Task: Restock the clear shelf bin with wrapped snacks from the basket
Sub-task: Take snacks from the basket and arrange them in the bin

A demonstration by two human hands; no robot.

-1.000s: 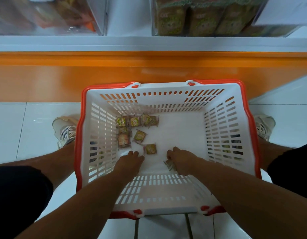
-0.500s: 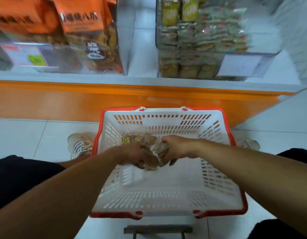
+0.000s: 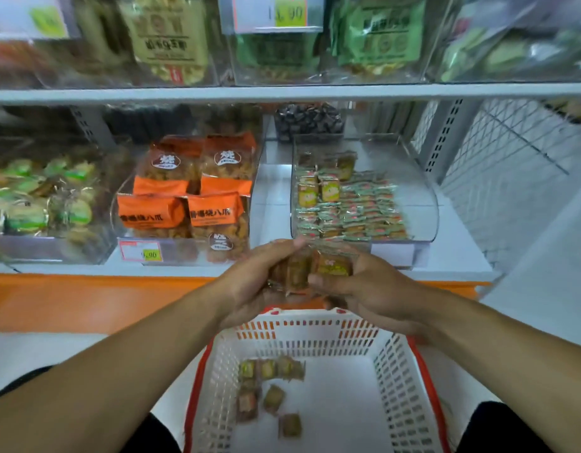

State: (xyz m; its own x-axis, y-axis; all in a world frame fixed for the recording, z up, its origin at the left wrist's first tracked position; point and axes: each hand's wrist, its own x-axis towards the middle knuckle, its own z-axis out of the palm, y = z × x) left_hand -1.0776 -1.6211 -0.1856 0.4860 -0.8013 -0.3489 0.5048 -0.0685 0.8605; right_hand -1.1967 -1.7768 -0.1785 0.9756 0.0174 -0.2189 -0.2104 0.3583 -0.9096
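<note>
Two hands, my left hand (image 3: pixel 249 276) and right hand (image 3: pixel 364 286), curled together around a bundle of wrapped snacks (image 3: pixel 310 268), held above the basket (image 3: pixel 315 331), just before the clear shelf bin (image 3: pixel 426 204), more loose packets (image 3: pixel 266 390) on the basket floor.

The bundle of wrapped snacks (image 3: pixel 310 268) is mostly covered by the left hand (image 3: pixel 259 279) and right hand (image 3: pixel 364 289) curled around it, so its count cannot be told. Motion blur smears the loose snacks (image 3: pixel 269 392) on the basket (image 3: pixel 403 380) floor; their print is unreadable. The basket's near rim is cut off by the bottom edge. In the clear shelf bin (image 3: pixel 426 204), the rows of packets (image 3: pixel 348 204) are too soft to read, perhaps two kinds. The top shelf's bags (image 3: pixel 166 37) are cropped by the upper edge and blurred.
</note>
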